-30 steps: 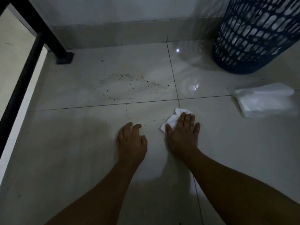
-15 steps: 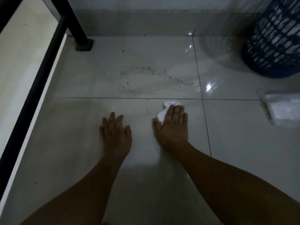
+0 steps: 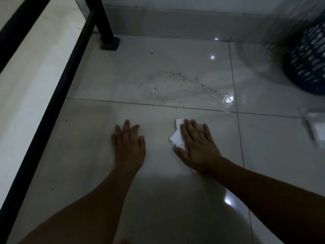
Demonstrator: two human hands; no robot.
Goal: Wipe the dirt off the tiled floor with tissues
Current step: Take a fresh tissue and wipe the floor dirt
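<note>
Pressing the tissue (image 3: 177, 137) flat to the floor (image 3: 84, 155) with my right hand (image 3: 197, 148), fingers straight, none curled. My left hand (image 3: 129, 143) lies flat beside it, holding nothing. Tissue is probably light, soft and quick to bunch or tear, so load it under the whole palm. Dirt (image 3: 175, 88) lies ahead, past the grout line (image 3: 123, 102).

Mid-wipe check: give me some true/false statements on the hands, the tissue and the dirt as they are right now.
The right hand presses a crumpled white tissue flat against the glossy pale tiled floor. True.
The left hand holds a second tissue. False: it rests bare on the floor, fingers straight.
The patch of dark dirt specks lies under the tissue. False: it lies on the tile beyond both hands, uncovered.
A dark blue perforated plastic basket stands at the far right. True.
</note>
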